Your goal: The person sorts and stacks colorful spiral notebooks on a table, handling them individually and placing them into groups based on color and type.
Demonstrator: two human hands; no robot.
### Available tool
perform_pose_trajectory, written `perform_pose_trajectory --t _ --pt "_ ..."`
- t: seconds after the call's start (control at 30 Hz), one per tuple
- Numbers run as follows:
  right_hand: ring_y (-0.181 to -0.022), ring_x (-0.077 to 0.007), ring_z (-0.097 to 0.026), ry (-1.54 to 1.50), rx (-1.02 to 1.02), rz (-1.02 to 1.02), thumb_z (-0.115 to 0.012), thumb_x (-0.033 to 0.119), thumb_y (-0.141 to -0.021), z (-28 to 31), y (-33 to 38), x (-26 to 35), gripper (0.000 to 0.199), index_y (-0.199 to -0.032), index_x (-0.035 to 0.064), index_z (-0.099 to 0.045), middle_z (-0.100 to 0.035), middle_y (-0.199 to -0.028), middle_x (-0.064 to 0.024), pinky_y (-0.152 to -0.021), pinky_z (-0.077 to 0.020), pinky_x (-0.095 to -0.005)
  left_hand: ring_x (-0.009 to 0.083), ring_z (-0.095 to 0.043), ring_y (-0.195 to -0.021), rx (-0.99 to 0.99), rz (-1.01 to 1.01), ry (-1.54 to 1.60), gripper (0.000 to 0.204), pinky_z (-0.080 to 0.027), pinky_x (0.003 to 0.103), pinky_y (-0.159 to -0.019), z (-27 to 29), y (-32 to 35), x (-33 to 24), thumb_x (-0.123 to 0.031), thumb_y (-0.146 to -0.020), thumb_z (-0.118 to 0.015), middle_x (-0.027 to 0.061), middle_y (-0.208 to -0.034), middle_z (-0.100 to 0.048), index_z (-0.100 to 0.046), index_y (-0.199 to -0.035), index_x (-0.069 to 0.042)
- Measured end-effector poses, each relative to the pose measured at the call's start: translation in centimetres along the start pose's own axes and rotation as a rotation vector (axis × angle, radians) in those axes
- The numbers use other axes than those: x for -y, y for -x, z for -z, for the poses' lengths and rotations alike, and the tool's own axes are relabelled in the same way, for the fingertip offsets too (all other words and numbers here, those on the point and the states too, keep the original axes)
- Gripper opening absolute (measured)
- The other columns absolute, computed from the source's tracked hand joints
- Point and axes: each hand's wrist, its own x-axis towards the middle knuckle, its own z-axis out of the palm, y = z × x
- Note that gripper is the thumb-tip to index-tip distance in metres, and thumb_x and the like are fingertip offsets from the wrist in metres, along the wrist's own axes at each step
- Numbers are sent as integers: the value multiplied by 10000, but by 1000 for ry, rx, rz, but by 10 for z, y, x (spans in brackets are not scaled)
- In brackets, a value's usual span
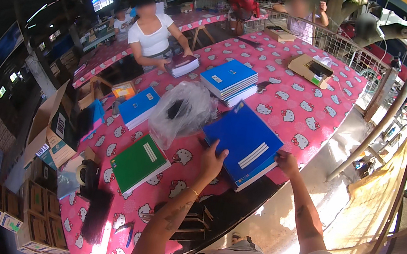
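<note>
A small stack of dark blue notebooks (247,135) with a white label on the cover is tilted at the table's near edge. My left hand (213,162) grips its left edge, thumb raised, some fingers hidden. At its right edge my right hand (288,164) is closed on the notebooks. Left of my left hand lies a green notebook (138,163), label upward. A crumpled clear plastic bag (183,108) with something dark in it sits beyond. Past my stack stands a taller pile of blue notebooks (230,77); another blue notebook stack (138,106) lies left of the bag.
The table has a pink patterned cover (320,110). An open cardboard box (309,69) lies at the far right. Across the table a person in white (151,30) holds dark-covered notebooks (181,65). Cartons (38,212) are stacked at the lower left; a tape roll (82,174) is near the left edge.
</note>
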Motion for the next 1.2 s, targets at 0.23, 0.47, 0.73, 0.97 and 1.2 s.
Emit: perform_pose_trajectory --t 0.23,0.47,0.73,0.97,1.2 --pt "-747 -132 -645 -220 79 100 -515 46 -919 9 -4 -18 359 -1240 27 -674 -712 -908 -67 -698 -526 -297 434 -624 -1059 139 -11 -406 604 -498 485 -899 -23 11 22 -368 -903 -707 280 -1143 -651 -559 -1327 37" --pt "-861 -176 -629 -218 -402 184 -496 114 -1007 24 24 -32 298 -1241 14 -652 -671 -964 -77 -813 -523 -332 350 -674 -834 72 -18 -446 481 -541 435 -724 81 10 32 -364 -872 -734 163 -890 -671 -639 -1247 -78" --pt "-934 -172 -620 -315 -314 306 -531 41 -987 -1 104 77 230 -1177 11 -657 -649 -1023 -99 -852 -497 -313 382 -665 -850 -7 -178 -1046 412 -560 463 -771 271 89 128 -199 -840 -738 172 -937 -661 -643 -1229 -101" --pt "-1052 -218 -630 -217 -86 594 -723 54 -871 -100 163 219 417 -1270 11 -610 -647 -1167 -132 -916 -499 -347 387 -674 -840 47 -169 -784 244 -537 482 -697 290 50 -37 -122 -911 -629 170 -966 -692 -622 -1152 -82" --pt "-940 -182 -651 -623 434 336 -792 111 -853 -156 202 173 360 -1164 -3 -651 -704 -1023 -58 -859 -510 -333 360 -682 -829 363 -468 -551 210 -538 466 -692 290 82 -169 -145 -937 -616 141 -947 -696 -621 -1129 -63"
